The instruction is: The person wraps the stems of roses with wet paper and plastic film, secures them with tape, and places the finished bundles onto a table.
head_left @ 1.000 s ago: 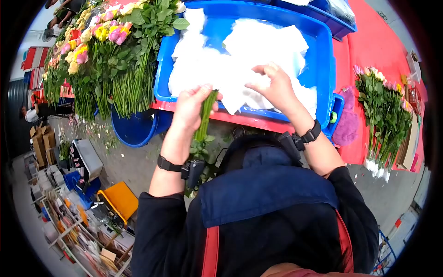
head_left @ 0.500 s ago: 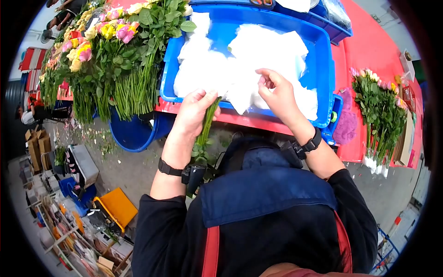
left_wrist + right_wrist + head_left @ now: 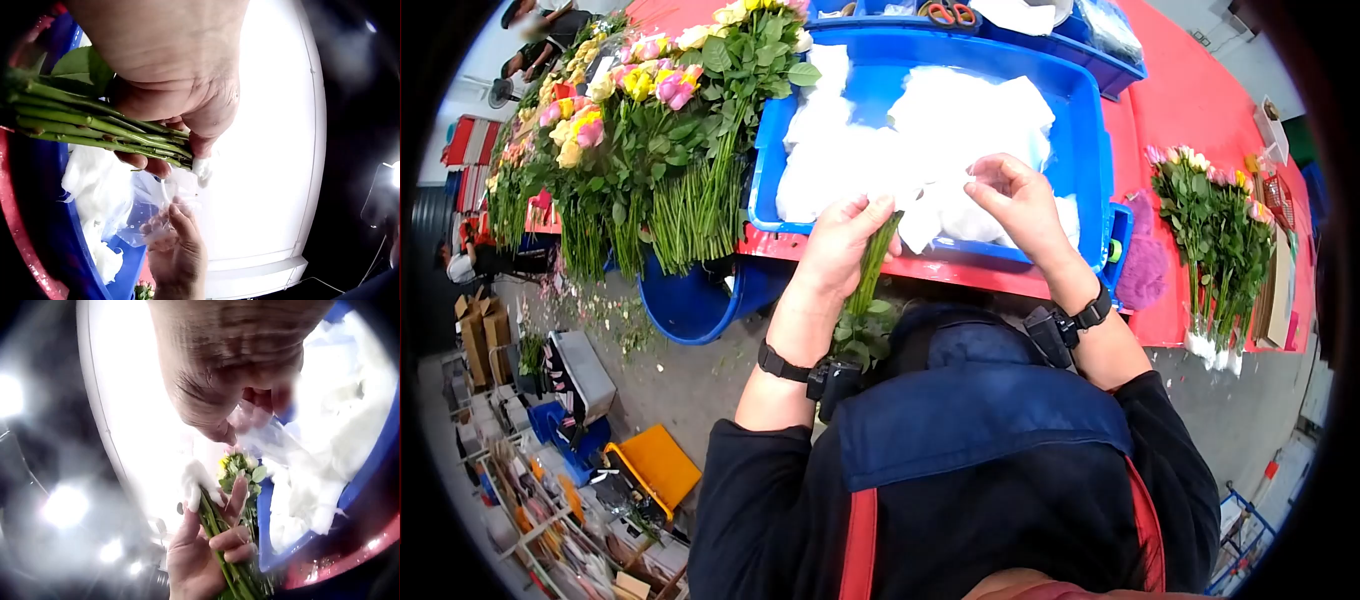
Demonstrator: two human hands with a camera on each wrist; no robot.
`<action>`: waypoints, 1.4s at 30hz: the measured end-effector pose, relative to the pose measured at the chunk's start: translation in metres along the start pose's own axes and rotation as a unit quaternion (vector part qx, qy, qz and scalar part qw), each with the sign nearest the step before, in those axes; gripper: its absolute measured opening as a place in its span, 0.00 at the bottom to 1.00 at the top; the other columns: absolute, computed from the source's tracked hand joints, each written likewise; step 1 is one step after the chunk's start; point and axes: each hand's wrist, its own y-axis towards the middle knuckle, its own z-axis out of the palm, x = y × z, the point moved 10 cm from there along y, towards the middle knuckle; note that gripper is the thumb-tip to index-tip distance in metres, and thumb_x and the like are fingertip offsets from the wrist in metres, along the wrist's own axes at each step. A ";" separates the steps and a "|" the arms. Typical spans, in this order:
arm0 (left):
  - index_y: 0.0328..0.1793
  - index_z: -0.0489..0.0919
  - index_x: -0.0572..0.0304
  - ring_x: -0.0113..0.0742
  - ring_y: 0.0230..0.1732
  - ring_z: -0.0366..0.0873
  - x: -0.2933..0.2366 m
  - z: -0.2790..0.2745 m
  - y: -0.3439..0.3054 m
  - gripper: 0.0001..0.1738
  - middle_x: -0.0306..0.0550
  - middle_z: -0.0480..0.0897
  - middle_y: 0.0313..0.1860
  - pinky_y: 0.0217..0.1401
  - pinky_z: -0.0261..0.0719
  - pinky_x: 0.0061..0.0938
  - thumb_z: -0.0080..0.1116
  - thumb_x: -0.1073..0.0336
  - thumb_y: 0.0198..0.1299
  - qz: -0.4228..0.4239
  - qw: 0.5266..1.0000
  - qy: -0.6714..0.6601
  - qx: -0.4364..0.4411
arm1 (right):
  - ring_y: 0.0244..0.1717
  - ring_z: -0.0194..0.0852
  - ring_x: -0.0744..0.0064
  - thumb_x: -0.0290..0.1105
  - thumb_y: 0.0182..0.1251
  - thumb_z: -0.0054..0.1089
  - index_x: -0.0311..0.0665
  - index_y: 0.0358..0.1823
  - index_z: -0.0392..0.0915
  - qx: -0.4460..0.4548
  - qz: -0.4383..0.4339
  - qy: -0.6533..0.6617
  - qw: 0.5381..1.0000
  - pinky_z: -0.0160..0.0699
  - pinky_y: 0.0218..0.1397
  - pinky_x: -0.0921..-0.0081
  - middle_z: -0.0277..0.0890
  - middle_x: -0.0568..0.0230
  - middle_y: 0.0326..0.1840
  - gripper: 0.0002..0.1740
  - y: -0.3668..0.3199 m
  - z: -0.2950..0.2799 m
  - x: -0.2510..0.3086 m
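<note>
My left hand [image 3: 840, 250] grips a bundle of green flower stems [image 3: 868, 280], cut ends up and leaves hanging toward my body. A wad of wet white cotton [image 3: 195, 478] caps the stem ends, with the left thumb against it in the left wrist view. Across from it, over the tray's near side, my right hand [image 3: 1025, 205] pinches a clear plastic bag [image 3: 139, 209] between thumb and fingers. The bag hangs beside the cotton-capped ends. Beneath both hands a blue tray [image 3: 1090, 150] holds white cotton sheets [image 3: 840, 165].
Rose bunches [image 3: 670, 130] lie on the left, stems hanging over a blue bin [image 3: 690, 305]. At right on the red table [image 3: 1190, 90] lies a bunch with white-wrapped stem ends [image 3: 1215, 250], near a purple cloth [image 3: 1142, 260]. Scissors [image 3: 948, 14] rest in a blue crate behind the tray.
My right hand has come down and its thumb and fingers have drawn together on the plastic bag. The left hand, still gripping the stems, has shifted slightly right.
</note>
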 end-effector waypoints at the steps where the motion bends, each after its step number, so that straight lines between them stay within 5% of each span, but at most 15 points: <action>1: 0.52 0.77 0.70 0.27 0.24 0.76 0.000 0.002 0.001 0.20 0.48 0.84 0.40 0.29 0.74 0.20 0.53 0.57 0.69 0.007 1.000 0.002 0.004 | 0.35 0.75 0.82 0.25 0.61 0.63 0.33 0.36 0.81 0.010 0.014 0.021 1.000 0.74 0.42 0.83 0.79 0.67 0.32 0.04 -0.001 -0.005 -0.001; 4: 0.55 0.76 0.73 0.26 0.27 0.74 -0.003 0.013 -0.002 0.23 0.54 0.82 0.54 0.31 0.74 0.19 0.50 0.56 0.70 0.022 1.000 0.010 0.017 | 0.37 0.78 0.80 0.24 0.62 0.61 0.31 0.41 0.82 0.033 0.037 0.045 0.998 0.75 0.43 0.82 0.82 0.62 0.37 0.07 -0.003 -0.013 0.000; 10: 0.54 0.76 0.71 0.29 0.26 0.77 -0.004 0.034 -0.012 0.20 0.53 0.83 0.46 0.30 0.76 0.22 0.53 0.58 0.69 0.017 0.999 -0.004 0.041 | 0.27 0.75 0.75 0.23 0.58 0.61 0.32 0.33 0.80 0.008 0.046 -0.150 0.988 0.72 0.32 0.75 0.80 0.63 0.27 0.03 -0.008 -0.022 0.014; 13: 0.49 0.77 0.69 0.32 0.26 0.78 -0.005 0.066 -0.018 0.17 0.49 0.82 0.36 0.30 0.77 0.25 0.55 0.58 0.68 0.019 0.993 -0.007 0.115 | 0.26 0.75 0.62 0.21 0.54 0.63 0.31 0.35 0.78 0.015 -0.105 -0.188 0.977 0.71 0.31 0.68 0.78 0.56 0.27 0.07 -0.007 0.000 0.033; 14: 0.43 0.77 0.66 0.27 0.24 0.77 -0.006 0.072 -0.018 0.13 0.41 0.79 0.27 0.27 0.74 0.19 0.56 0.61 0.67 0.015 0.995 -0.020 0.093 | 0.33 0.79 0.52 0.19 0.51 0.61 0.33 0.43 0.77 -0.022 -0.244 -0.269 0.932 0.75 0.38 0.65 0.78 0.49 0.32 0.15 -0.020 0.006 0.061; 17: 0.42 0.77 0.65 0.27 0.25 0.77 0.000 0.065 -0.012 0.13 0.41 0.79 0.26 0.27 0.74 0.19 0.57 0.60 0.67 0.009 0.997 -0.014 0.075 | 0.42 0.81 0.52 0.19 0.52 0.61 0.32 0.48 0.76 0.103 -0.137 -0.110 0.979 0.77 0.46 0.64 0.80 0.47 0.39 0.19 -0.018 0.024 0.057; 18: 0.42 0.77 0.65 0.27 0.25 0.77 -0.001 0.062 -0.010 0.13 0.41 0.79 0.26 0.27 0.74 0.19 0.58 0.60 0.67 0.008 0.998 -0.013 0.063 | 0.45 0.83 0.60 0.20 0.55 0.60 0.28 0.50 0.75 0.158 -0.062 -0.081 0.982 0.79 0.49 0.69 0.81 0.49 0.41 0.19 -0.020 0.028 0.047; 22: 0.42 0.78 0.65 0.26 0.25 0.77 0.004 0.046 -0.007 0.13 0.41 0.79 0.26 0.27 0.74 0.19 0.59 0.59 0.66 -0.003 1.000 -0.008 0.011 | 0.38 0.80 0.76 0.21 0.61 0.57 0.27 0.46 0.76 0.085 0.085 0.078 0.990 0.78 0.42 0.79 0.78 0.64 0.35 0.12 -0.017 0.007 0.009; 27: 0.42 0.78 0.64 0.24 0.24 0.75 0.001 0.041 -0.015 0.11 0.39 0.78 0.27 0.27 0.73 0.18 0.60 0.62 0.64 0.026 0.994 0.096 -0.047 | 0.34 0.75 0.80 0.23 0.61 0.61 0.31 0.43 0.75 0.070 0.070 0.241 0.965 0.74 0.38 0.83 0.77 0.67 0.34 0.10 -0.001 -0.001 0.011; 30: 0.45 0.79 0.65 0.23 0.26 0.75 -0.011 0.040 -0.015 0.10 0.38 0.79 0.33 0.29 0.74 0.20 0.60 0.66 0.62 0.123 0.960 0.239 -0.082 | 0.37 0.74 0.80 0.23 0.59 0.63 0.33 0.41 0.75 0.067 0.028 0.304 0.950 0.73 0.42 0.81 0.77 0.67 0.35 0.09 0.005 0.001 0.037; 34: 0.51 0.80 0.62 0.38 0.39 0.81 -0.035 0.054 -0.026 0.13 0.48 0.78 0.49 0.41 0.79 0.29 0.61 0.69 0.60 0.262 0.871 0.405 -0.095 | 0.36 0.73 0.81 0.21 0.59 0.59 0.34 0.35 0.78 0.079 -0.139 0.080 0.984 0.73 0.42 0.81 0.78 0.69 0.33 0.03 -0.006 0.011 0.081; 39: 0.49 0.80 0.62 0.42 0.44 0.82 -0.041 0.068 -0.040 0.13 0.51 0.78 0.53 0.45 0.79 0.34 0.62 0.70 0.57 0.305 0.793 0.516 -0.108 | 0.33 0.78 0.58 0.20 0.51 0.57 0.34 0.31 0.76 0.111 -0.301 -0.048 0.946 0.77 0.39 0.69 0.76 0.56 0.31 0.05 -0.033 0.038 0.110; 40: 0.49 0.80 0.63 0.39 0.38 0.83 -0.036 0.061 -0.036 0.15 0.53 0.79 0.52 0.43 0.80 0.33 0.64 0.71 0.54 0.325 0.799 0.495 -0.106 | 0.33 0.76 0.52 0.21 0.48 0.57 0.35 0.29 0.75 0.125 -0.358 -0.059 0.923 0.77 0.38 0.64 0.74 0.55 0.28 0.06 -0.044 0.048 0.117; 42: 0.44 0.80 0.65 0.35 0.35 0.82 -0.022 0.021 -0.019 0.12 0.53 0.80 0.49 0.38 0.80 0.33 0.65 0.72 0.54 0.195 0.887 0.399 -0.128 | 0.36 0.76 0.55 0.16 0.46 0.57 0.37 0.33 0.75 0.154 -0.365 -0.105 0.912 0.77 0.41 0.65 0.75 0.58 0.32 0.11 -0.063 0.060 0.114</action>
